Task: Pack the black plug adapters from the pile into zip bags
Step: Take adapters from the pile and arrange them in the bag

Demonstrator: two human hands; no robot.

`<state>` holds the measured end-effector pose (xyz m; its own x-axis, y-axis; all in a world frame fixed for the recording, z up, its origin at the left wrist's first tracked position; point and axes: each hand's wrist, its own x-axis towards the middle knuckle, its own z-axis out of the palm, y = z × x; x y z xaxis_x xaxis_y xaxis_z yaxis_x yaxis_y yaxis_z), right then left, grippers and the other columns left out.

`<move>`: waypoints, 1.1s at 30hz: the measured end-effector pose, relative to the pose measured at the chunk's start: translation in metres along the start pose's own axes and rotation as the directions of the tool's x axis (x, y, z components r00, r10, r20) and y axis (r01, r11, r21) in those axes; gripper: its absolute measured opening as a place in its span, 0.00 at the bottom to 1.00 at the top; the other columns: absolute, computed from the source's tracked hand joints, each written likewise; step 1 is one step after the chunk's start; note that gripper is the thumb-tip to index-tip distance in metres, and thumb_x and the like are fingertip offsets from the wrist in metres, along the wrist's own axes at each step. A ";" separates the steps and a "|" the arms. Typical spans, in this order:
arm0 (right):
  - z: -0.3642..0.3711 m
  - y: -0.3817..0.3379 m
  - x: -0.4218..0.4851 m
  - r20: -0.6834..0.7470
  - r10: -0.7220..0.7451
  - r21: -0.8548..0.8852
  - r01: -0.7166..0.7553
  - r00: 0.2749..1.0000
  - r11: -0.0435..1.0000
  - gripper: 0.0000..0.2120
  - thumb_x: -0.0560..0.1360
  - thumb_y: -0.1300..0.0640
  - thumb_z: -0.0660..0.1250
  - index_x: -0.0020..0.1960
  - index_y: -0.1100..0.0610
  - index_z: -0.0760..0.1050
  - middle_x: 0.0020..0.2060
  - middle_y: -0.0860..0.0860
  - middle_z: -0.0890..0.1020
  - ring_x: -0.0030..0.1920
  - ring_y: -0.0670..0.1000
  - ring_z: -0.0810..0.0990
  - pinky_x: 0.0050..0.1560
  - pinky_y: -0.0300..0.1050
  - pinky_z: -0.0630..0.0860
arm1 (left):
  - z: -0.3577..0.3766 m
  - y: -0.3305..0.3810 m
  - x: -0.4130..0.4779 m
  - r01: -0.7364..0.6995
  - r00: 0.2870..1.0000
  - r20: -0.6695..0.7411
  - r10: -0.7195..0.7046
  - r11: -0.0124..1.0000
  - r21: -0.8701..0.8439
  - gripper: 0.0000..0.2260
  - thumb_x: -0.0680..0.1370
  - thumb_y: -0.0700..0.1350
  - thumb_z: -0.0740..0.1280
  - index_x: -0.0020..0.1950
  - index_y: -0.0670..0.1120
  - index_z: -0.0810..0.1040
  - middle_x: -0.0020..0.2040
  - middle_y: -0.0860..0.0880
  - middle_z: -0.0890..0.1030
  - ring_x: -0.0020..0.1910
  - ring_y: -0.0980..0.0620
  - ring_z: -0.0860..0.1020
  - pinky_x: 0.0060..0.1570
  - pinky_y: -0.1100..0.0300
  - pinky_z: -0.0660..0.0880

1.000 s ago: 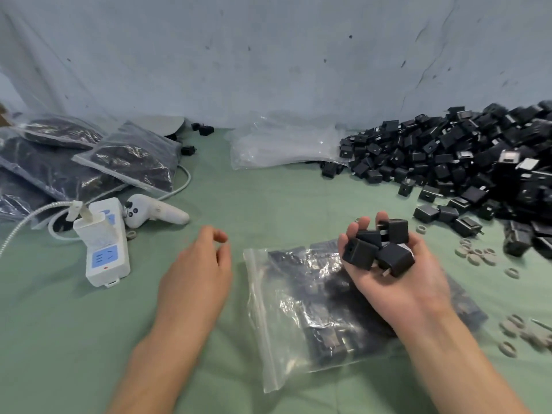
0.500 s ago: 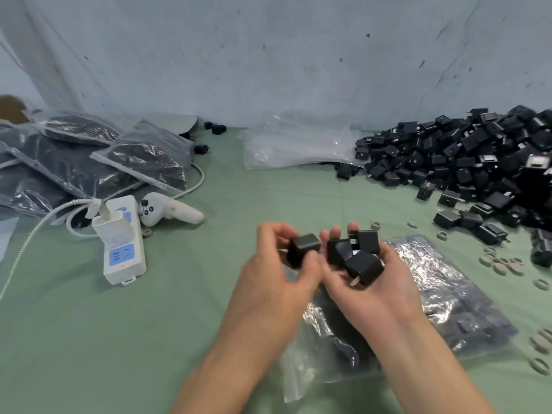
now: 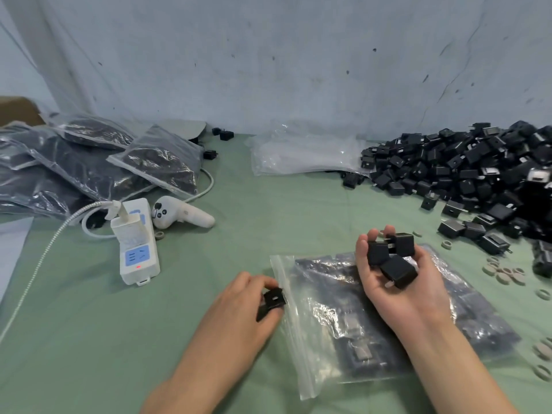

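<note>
Pinching one black adapter [image 3: 272, 300] at the zip bag [image 3: 328, 330] mouth, left hand [image 3: 239, 309], right hand [image 3: 397, 282] cupped around three adapters [image 3: 391, 258].

The zip bag [image 3: 328, 324] is clear, glossy plastic film, crinkled and catching white glare, as are the filled bags [image 3: 161, 162] and the empty bags [image 3: 298, 156]. The 3 adapters [image 3: 398, 271] in the right hand [image 3: 391, 297] and those in the pile [image 3: 478, 174] are smooth matt black plastic, 1 showing a pale metal prong [image 3: 388, 284]. The table cover [image 3: 224, 264] is matt green cloth, and the power strip [image 3: 137, 249] and controller [image 3: 179, 215] are smooth white plastic.
</note>
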<state>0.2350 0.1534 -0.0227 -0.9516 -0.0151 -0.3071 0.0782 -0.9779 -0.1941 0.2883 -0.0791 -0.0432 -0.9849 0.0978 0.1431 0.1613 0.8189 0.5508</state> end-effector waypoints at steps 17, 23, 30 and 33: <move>-0.003 -0.003 0.001 -0.004 0.035 -0.011 -0.035 0.999 0.999 0.13 0.81 0.53 0.62 0.53 0.57 0.83 0.52 0.55 0.82 0.57 0.52 0.82 0.42 0.46 0.83 | 0.020 0.007 0.017 -0.140 0.990 0.041 0.134 0.969 0.202 0.14 0.77 0.67 0.53 0.45 0.57 0.67 0.42 0.59 0.68 0.47 0.56 0.68 0.54 0.58 0.63; -0.003 -0.002 0.003 0.001 0.037 -0.026 -0.037 0.999 0.999 0.12 0.80 0.54 0.62 0.52 0.59 0.82 0.50 0.57 0.83 0.53 0.53 0.83 0.47 0.49 0.83 | 0.027 0.009 0.033 -0.036 0.998 -0.049 0.047 0.976 0.215 0.15 0.78 0.65 0.62 0.47 0.54 0.70 0.44 0.57 0.76 0.49 0.52 0.73 0.55 0.54 0.66; -0.004 -0.001 0.005 0.020 0.083 -0.034 -0.082 0.996 0.996 0.14 0.79 0.52 0.64 0.52 0.59 0.85 0.52 0.57 0.83 0.51 0.59 0.85 0.54 0.58 0.82 | -0.007 0.010 0.031 0.023 0.970 -0.241 -0.041 0.997 -0.079 0.03 0.80 0.51 0.65 0.47 0.54 0.75 0.38 0.57 0.77 0.39 0.58 0.76 0.43 0.57 0.71; -0.001 0.006 0.001 0.038 0.129 -0.067 -0.126 0.991 0.990 0.14 0.78 0.52 0.63 0.52 0.58 0.84 0.54 0.57 0.84 0.54 0.64 0.84 0.63 0.64 0.75 | -0.011 0.036 0.032 -0.154 0.931 -0.359 0.065 0.962 -0.225 0.03 0.80 0.50 0.65 0.51 0.54 0.77 0.41 0.58 0.78 0.39 0.59 0.76 0.40 0.66 0.70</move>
<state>0.2345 0.1475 -0.0248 -0.9443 -0.1487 -0.2936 0.2171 -0.9520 -0.2159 0.2634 -0.0525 -0.0101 -0.8837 -0.0589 0.4643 0.3211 0.6455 0.6930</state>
